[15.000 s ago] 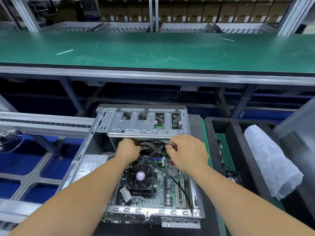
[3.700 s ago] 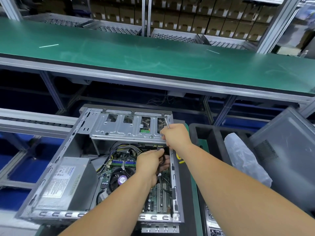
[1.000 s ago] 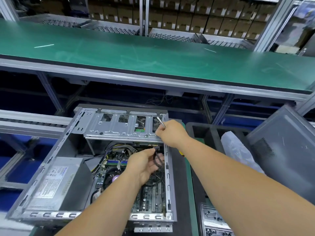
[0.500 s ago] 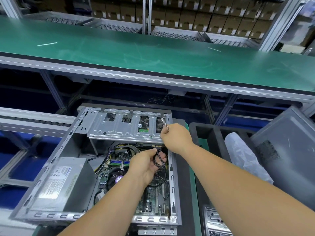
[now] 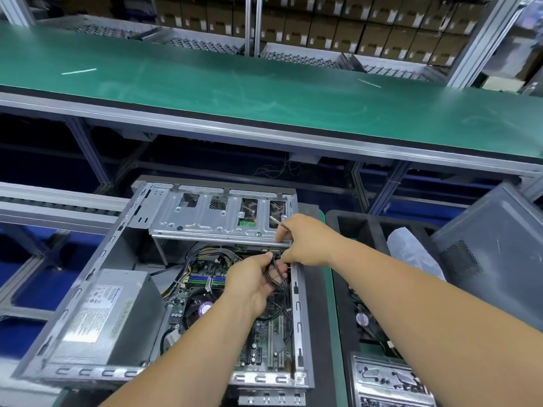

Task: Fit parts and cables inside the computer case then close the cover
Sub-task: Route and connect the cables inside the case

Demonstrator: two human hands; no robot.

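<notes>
Crowding the cable bundle (image 5: 275, 274): drive cage (image 5: 217, 218) above, case wall (image 5: 295, 301) beside.

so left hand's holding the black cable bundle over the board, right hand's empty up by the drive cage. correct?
Not quite. In the head view the right hand grips a thin metal tool at the drive cage. The left hand does hold the black cable bundle.

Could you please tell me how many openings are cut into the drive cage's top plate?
4, in a row along the drive cage: far left, next, third, and rightmost just above the right hand. Others may be hidden.
</notes>
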